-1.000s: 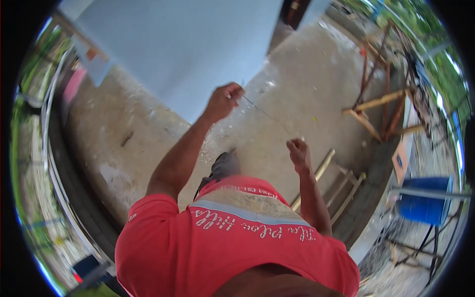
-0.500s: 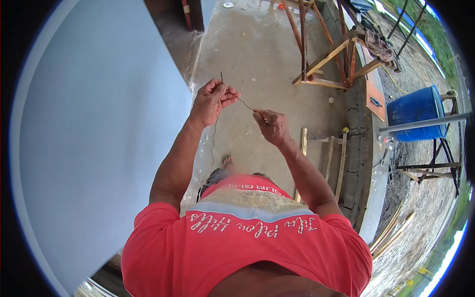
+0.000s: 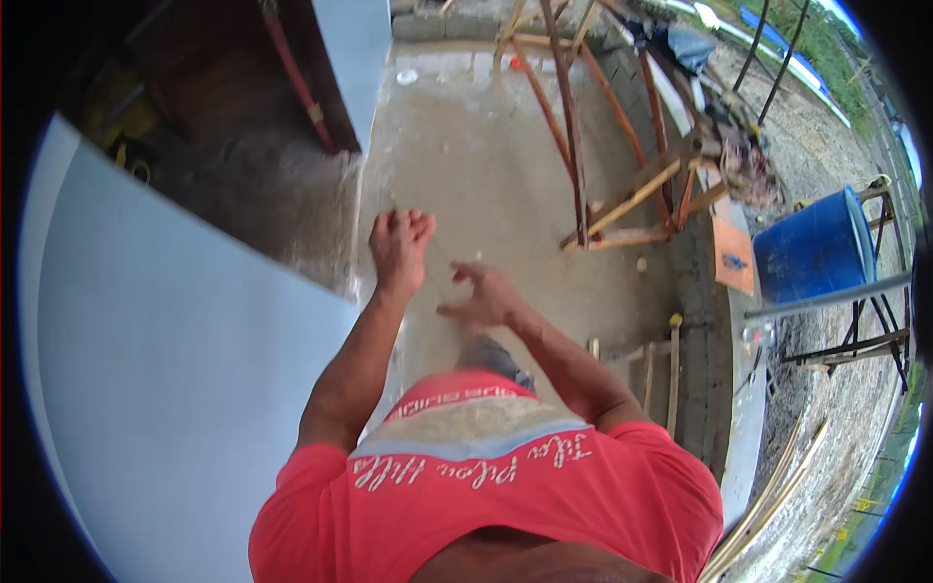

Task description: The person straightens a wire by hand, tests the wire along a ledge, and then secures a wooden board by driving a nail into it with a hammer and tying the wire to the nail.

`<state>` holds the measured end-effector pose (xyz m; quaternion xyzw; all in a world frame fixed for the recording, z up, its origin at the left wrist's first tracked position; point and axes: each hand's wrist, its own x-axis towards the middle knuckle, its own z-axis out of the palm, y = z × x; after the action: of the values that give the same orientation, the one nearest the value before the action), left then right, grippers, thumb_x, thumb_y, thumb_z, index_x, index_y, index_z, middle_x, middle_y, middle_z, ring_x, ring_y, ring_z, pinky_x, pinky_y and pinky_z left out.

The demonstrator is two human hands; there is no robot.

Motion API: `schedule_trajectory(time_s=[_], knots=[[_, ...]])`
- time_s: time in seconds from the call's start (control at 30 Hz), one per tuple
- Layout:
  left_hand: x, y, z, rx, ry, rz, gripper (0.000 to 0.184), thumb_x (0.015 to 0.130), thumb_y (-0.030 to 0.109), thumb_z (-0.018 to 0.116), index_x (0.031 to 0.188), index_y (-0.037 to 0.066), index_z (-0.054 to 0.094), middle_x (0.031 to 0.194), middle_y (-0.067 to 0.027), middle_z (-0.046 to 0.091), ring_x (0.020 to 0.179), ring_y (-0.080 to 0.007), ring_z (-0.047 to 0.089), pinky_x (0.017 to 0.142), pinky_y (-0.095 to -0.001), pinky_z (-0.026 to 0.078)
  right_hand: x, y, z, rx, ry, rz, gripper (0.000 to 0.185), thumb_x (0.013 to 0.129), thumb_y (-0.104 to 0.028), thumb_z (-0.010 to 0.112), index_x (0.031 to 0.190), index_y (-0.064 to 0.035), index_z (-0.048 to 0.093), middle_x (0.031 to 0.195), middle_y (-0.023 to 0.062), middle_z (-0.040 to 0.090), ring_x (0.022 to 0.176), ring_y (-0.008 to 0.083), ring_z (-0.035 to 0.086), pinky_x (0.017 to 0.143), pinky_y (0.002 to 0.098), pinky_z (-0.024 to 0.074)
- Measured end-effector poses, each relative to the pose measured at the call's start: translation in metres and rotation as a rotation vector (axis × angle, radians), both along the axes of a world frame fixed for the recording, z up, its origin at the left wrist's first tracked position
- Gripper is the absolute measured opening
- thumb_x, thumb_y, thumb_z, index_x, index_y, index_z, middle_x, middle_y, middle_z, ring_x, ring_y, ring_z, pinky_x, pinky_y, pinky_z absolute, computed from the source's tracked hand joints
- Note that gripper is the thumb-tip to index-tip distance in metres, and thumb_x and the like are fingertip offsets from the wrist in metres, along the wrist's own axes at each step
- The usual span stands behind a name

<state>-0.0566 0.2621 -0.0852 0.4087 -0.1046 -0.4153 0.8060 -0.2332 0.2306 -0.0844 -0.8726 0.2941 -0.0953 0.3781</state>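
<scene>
My left hand [image 3: 398,251] is raised in front of me at the wall's edge, its fingers pinched together. A thin, kinked wire is in that grip; only a faint, blurred trace of it shows between my hands. To the right and slightly lower is my right hand [image 3: 484,294], apart from the left one. Its thumb and forefinger are spread, and I see nothing held between them. Motion blurs the fingertips of both hands.
A pale blue wall [image 3: 185,340] stands close on my left, beside a dark doorway [image 3: 243,165]. Ahead on the concrete floor [image 3: 457,165] stands a wooden trestle [image 3: 622,209]. To the right are a low block wall, a blue barrel [image 3: 814,245] and a metal pipe [image 3: 836,296].
My right hand has let go of the wire and its fingers have spread. Both hands sit lower in view. I have moved forward, and more of the doorway shows.
</scene>
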Motion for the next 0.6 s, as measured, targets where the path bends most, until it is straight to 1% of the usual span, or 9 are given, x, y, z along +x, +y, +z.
schedule_trajectory(time_s=[0.03,0.1,0.2,0.3,0.4,0.43,0.5,0.57,0.6], knots=[[0.016,-0.015,0.000,0.035,-0.001,-0.006,0.013,0.093,0.017,0.052,0.100,0.009,0.044,0.093,-0.0064,0.055,0.084,-0.0189,0.060,0.079,-0.0372,0.052,0.015,-0.030,0.002,0.002,0.051,0.058,0.072,0.064,-0.040,0.071,0.122,-0.0005,0.053,0.105,0.0147,0.062,0.096,0.0309,0.059,0.084,0.0384,0.0467],[0.047,-0.037,0.016,0.156,-0.092,-0.042,0.016,0.093,0.016,0.051,0.104,0.006,0.045,0.092,-0.0061,0.057,0.079,-0.0170,0.060,0.075,-0.0338,0.052,0.043,-0.081,-0.001,-0.004,0.066,0.157,0.070,0.064,-0.039,0.071,0.120,-0.0005,0.054,0.104,0.0143,0.062,0.094,0.0320,0.059,0.084,0.0384,0.0465],[0.110,-0.063,0.033,0.270,-0.224,-0.092,0.015,0.092,0.016,0.055,0.100,0.005,0.050,0.087,-0.0057,0.060,0.075,-0.0152,0.061,0.070,-0.0309,0.053,0.087,-0.149,0.009,-0.012,0.104,0.332,0.068,0.063,-0.038,0.072,0.118,-0.0009,0.055,0.102,0.0137,0.062,0.092,0.0326,0.059,0.082,0.0384,0.0467],[0.174,-0.078,0.024,0.314,-0.371,-0.207,0.017,0.090,0.017,0.059,0.096,0.001,0.056,0.082,-0.0069,0.063,0.071,-0.0137,0.062,0.064,-0.0282,0.053,0.129,-0.201,0.014,0.004,0.141,0.500,0.066,0.062,-0.036,0.073,0.115,-0.0014,0.056,0.098,0.0134,0.062,0.089,0.0322,0.060,0.078,0.0390,0.0470],[0.230,-0.095,0.023,0.456,-0.609,-0.412,0.019,0.087,0.016,0.062,0.095,-0.002,0.060,0.080,-0.0081,0.065,0.070,-0.0131,0.062,0.062,-0.0272,0.052,0.181,-0.253,0.003,0.019,0.124,0.578,0.062,0.060,-0.034,0.075,0.111,-0.0026,0.059,0.092,0.0129,0.062,0.085,0.0313,0.060,0.075,0.0397,0.0471],[0.251,-0.099,0.019,0.481,-0.664,-0.470,0.023,0.086,0.014,0.062,0.101,-0.003,0.060,0.085,-0.0090,0.066,0.070,-0.0127,0.062,0.061,-0.0257,0.052,0.200,-0.268,-0.003,0.026,0.108,0.610,0.060,0.059,-0.033,0.075,0.109,-0.0032,0.061,0.089,0.0126,0.062,0.084,0.0309,0.060,0.074,0.0399,0.0471],[0.292,-0.111,0.015,0.558,-0.628,-0.592,0.019,0.086,0.017,0.060,0.094,0.001,0.063,0.082,-0.0071,0.066,0.069,-0.0104,0.061,0.058,-0.0271,0.050,0.240,-0.295,-0.011,0.008,0.095,0.653,0.055,0.058,-0.032,0.077,0.104,-0.0049,0.063,0.084,0.0112,0.063,0.078,0.0302,0.060,0.071,0.0390,0.0477],[0.335,-0.129,-0.001,0.599,-1.059,-0.592,0.022,0.088,0.020,0.057,0.081,0.000,0.064,0.065,-0.0059,0.063,0.058,-0.0124,0.061,0.055,-0.0287,0.050,0.283,-0.320,-0.014,0.025,0.138,0.702,0.052,0.058,-0.032,0.078,0.102,-0.0066,0.065,0.083,0.0097,0.063,0.076,0.0282,0.061,0.070,0.0375,0.0482],[0.351,-0.136,-0.007,0.553,-1.243,-0.521,0.023,0.088,0.022,0.057,0.081,0.002,0.064,0.064,-0.0061,0.063,0.058,-0.0124,0.060,0.054,-0.0298,0.049,0.301,-0.332,-0.021,0.015,0.153,0.710,0.050,0.058,-0.031,0.078,0.101,-0.0066,0.065,0.082,0.0096,0.064,0.074,0.0273,0.062,0.068,0.0369,0.0487]])
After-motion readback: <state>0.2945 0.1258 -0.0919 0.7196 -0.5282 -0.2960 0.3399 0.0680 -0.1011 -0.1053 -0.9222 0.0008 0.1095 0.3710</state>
